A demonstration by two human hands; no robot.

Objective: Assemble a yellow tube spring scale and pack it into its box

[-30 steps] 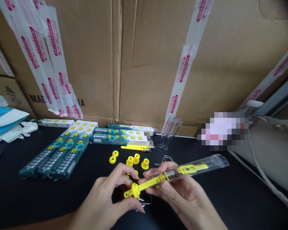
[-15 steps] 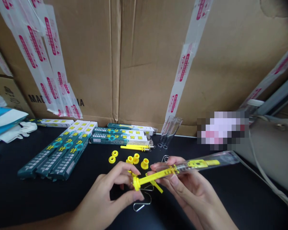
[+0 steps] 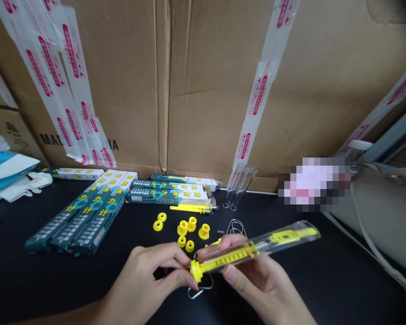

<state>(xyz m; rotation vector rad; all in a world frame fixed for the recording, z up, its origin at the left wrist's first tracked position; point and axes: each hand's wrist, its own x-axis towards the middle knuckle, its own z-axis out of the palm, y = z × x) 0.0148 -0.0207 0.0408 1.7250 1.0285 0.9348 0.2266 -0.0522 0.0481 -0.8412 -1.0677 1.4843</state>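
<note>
A tubular spring scale lies slanted between my hands, with its yellow graduated strip and a spring inside a clear plastic tube [image 3: 284, 234]. My left hand [image 3: 155, 275] pinches the yellow end cap [image 3: 196, 271] at the lower left end; the fingertips partly cover it. Around the middle of the clear tube, my right hand [image 3: 257, 275] is closed, thumb in front and fingers behind. The tube's left edge is close to the cap; whether they touch I cannot tell. Below the cap a bent wire hook [image 3: 200, 291] rests on the black table.
Several yellow caps [image 3: 191, 224] and small yellow rings [image 3: 158, 225] lie beyond my hands. Behind them are yellow strips with springs [image 3: 191, 209], printed boxes [image 3: 167, 196] and clear tubes [image 3: 237, 189]. More boxes [image 3: 84, 216] lie left. Wire hooks [image 3: 237, 225] sit beyond my right hand.
My right hand has slid the clear tube left and down along the yellow strip, so it now covers the strip nearly to the cap. My left hand has shifted slightly right with the cap.
</note>
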